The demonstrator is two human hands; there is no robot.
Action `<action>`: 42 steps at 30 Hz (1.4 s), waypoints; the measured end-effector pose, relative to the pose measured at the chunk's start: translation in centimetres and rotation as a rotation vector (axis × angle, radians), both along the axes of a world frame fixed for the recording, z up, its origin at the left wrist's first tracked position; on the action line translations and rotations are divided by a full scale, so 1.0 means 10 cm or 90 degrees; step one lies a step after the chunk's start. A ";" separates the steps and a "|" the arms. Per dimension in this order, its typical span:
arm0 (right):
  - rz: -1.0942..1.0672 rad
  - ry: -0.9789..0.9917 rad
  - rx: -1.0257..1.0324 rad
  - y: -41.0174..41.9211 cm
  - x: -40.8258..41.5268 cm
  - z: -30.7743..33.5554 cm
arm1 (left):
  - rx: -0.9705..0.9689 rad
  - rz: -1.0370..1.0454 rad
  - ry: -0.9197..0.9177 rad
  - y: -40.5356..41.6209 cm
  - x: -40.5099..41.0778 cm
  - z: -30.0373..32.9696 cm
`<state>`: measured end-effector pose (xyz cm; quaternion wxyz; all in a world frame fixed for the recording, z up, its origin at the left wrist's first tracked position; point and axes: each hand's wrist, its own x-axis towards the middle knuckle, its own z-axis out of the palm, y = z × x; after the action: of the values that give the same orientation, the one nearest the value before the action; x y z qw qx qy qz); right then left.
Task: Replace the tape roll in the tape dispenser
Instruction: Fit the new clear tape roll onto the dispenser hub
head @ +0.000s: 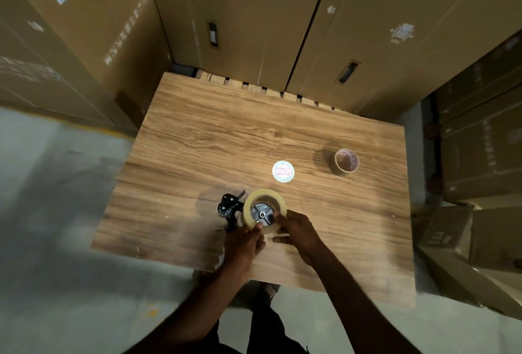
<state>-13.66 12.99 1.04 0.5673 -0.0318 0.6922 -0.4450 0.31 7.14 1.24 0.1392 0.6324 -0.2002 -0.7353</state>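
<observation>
A black tape dispenser (229, 208) lies on its side on the wooden table (214, 138), near the front edge. A full roll of clear tape (250, 203) sits around the dispenser's silver hub (261, 213). My left hand (244, 242) grips the lower left of the roll and the dispenser beneath it. My right hand (296, 230) holds the roll's right edge, thumb and fingers pinching it. The dispenser's handle is hidden under my hands. An empty cardboard core (346, 160) lies further right on the table.
A round white printed label disc (283, 171) lies between the dispenser and the empty core. Tall cardboard boxes (254, 28) wall in the table at the back, left and right. Grey concrete floor (56, 212) shows to the left and front.
</observation>
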 end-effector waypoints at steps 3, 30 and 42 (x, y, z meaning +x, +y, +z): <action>0.011 0.005 0.013 -0.01 -0.01 -0.06 | 0.008 0.012 -0.012 0.00 -0.03 -0.02; -0.059 -0.006 0.009 0.10 -0.10 -0.18 | -0.597 -0.657 -0.153 -1.56 0.20 -0.04; -0.096 -0.065 -0.021 0.27 -0.16 -0.32 | -0.497 -0.819 -0.143 -1.57 0.13 -0.26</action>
<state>-15.31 15.66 -2.17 0.5663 0.0334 0.6552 -0.4988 1.59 -8.52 -1.37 -0.1246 0.3665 -0.7881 -0.4786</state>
